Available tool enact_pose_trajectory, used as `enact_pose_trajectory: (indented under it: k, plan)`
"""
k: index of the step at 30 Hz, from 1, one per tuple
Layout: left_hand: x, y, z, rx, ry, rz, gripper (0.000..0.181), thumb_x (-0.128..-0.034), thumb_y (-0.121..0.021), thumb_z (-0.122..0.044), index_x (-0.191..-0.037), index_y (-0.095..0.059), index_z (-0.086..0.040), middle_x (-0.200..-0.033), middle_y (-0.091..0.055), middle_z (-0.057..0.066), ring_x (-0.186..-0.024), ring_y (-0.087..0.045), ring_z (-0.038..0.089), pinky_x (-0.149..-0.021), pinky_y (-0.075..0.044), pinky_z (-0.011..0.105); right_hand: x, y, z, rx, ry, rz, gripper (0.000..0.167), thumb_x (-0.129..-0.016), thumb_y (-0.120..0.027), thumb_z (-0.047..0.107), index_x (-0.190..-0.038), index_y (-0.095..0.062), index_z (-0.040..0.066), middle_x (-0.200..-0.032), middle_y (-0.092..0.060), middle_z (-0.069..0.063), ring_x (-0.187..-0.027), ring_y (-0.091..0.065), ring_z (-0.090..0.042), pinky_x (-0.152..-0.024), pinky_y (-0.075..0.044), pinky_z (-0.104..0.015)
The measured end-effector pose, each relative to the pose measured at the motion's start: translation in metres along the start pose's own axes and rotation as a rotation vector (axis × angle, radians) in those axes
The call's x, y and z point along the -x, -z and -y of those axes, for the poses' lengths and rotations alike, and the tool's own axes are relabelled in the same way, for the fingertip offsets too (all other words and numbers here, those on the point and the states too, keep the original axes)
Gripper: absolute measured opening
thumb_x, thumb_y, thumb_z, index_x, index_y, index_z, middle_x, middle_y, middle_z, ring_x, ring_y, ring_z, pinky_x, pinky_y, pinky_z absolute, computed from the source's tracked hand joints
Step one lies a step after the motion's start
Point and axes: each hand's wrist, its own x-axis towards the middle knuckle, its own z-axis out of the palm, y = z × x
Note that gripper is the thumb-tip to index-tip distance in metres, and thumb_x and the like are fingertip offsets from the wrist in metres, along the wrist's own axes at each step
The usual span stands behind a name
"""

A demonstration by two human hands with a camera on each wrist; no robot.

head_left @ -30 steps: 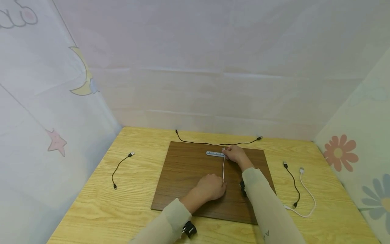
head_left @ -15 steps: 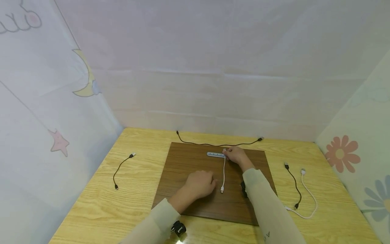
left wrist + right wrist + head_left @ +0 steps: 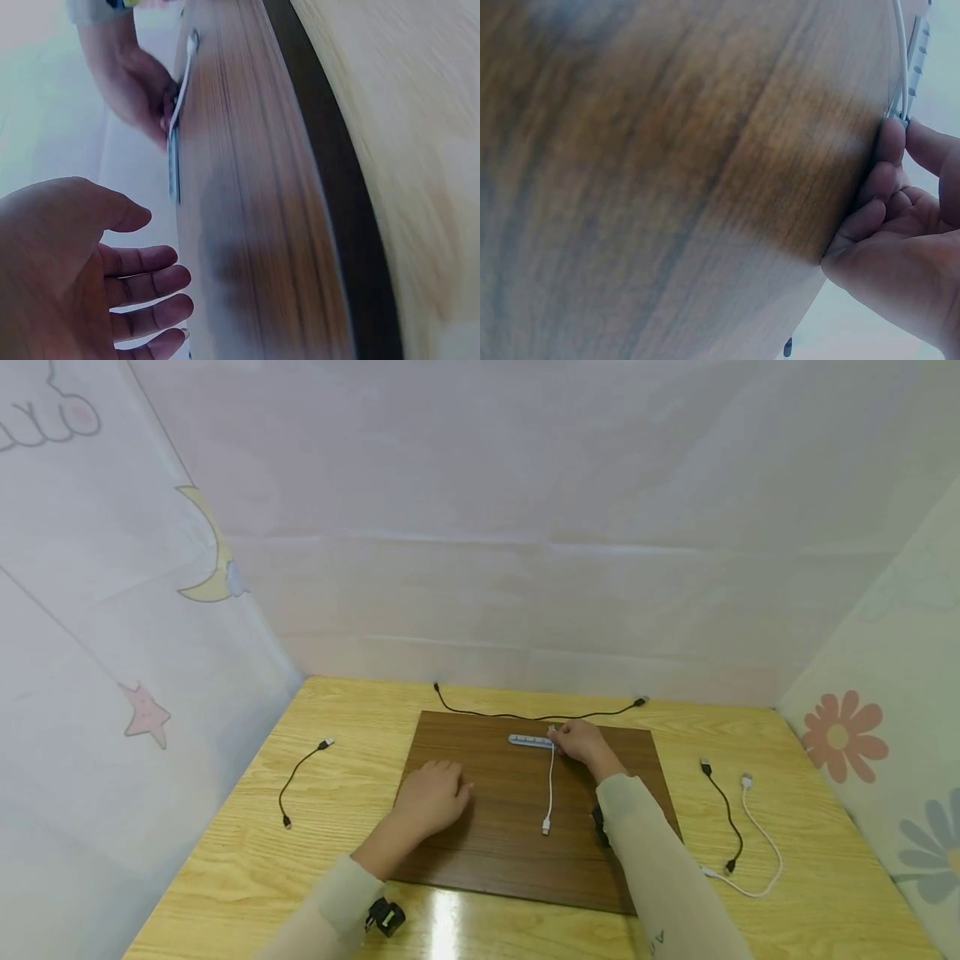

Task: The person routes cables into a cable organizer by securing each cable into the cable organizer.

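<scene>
A pale slotted cable holder [image 3: 529, 741] lies near the back of the dark wooden board [image 3: 487, 852]. My right hand [image 3: 585, 745] pinches the holder's right end and the top of a short white cable [image 3: 551, 785], whose lower plug lies on the board. In the right wrist view, thumb and forefinger of the right hand [image 3: 907, 202] meet where the cable reaches the holder [image 3: 919, 56]. My left hand [image 3: 431, 797] is over the board's left part and holds nothing; in the left wrist view the fingers of that hand [image 3: 82, 277] are relaxed and apart.
A long black cable [image 3: 525, 718] runs behind the board. One short black cable [image 3: 296, 770] lies on the left of the table [image 3: 225, 860]. To the right are another black cable [image 3: 726, 806] and a longer white cable [image 3: 772, 847]. Patterned cloth [image 3: 540, 593] hangs behind.
My left hand has let go of the white cable's lower end and moved left, away from it. The right hand has stayed at the holder's right end.
</scene>
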Motion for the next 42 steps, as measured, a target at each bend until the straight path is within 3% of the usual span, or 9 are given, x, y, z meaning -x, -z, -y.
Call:
enact_pose_trajectory:
  k: [11, 23, 31, 42]
  plan:
    - [0.011, 0.009, 0.04, 0.041, 0.105, -0.015, 0.024, -0.0987, -0.065, -0.035, -0.097, -0.065, -0.01, -0.085, -0.066, 0.001, -0.078, -0.061, 0.022, -0.062, -0.051, 0.037, 0.002, 0.0, -0.003, -0.006, -0.007, 0.003, 0.039, -0.107, -0.049, 0.036, -0.086, -0.064, 0.007, -0.084, -0.063, -0.007, -0.074, -0.05, -0.021, -0.073, -0.042, -0.036]
    - [0.025, 0.016, 0.076, 0.049, 0.164, -0.028, 0.037, -0.0998, -0.063, -0.035, -0.116, -0.065, -0.001, -0.108, -0.07, 0.013, -0.096, -0.065, 0.034, -0.075, -0.057, 0.048, 0.002, -0.003, -0.003, -0.006, -0.006, -0.008, 0.041, -0.107, -0.049, 0.035, -0.083, -0.065, 0.007, -0.082, -0.063, -0.006, -0.073, -0.049, -0.02, -0.07, -0.041, -0.034]
    - [0.033, 0.019, 0.098, 0.043, 0.221, 0.001, 0.047, -0.1016, -0.059, -0.035, -0.135, -0.059, -0.002, -0.128, -0.064, 0.019, -0.114, -0.06, 0.041, -0.088, -0.053, 0.059, 0.002, -0.002, -0.004, -0.002, 0.001, -0.018, 0.041, -0.107, -0.049, 0.036, -0.082, -0.065, 0.007, -0.08, -0.061, -0.006, -0.07, -0.047, -0.019, -0.069, -0.04, -0.034]
    - [0.05, 0.029, 0.128, 0.052, 0.277, 0.002, 0.047, -0.1022, -0.057, -0.03, -0.136, -0.057, 0.002, -0.133, -0.059, 0.028, -0.119, -0.054, 0.05, -0.089, -0.048, 0.066, -0.002, -0.005, -0.006, -0.009, -0.001, -0.023, 0.038, -0.107, -0.05, 0.036, -0.089, -0.066, 0.006, -0.085, -0.065, -0.007, -0.076, -0.051, -0.021, -0.073, -0.043, -0.036]
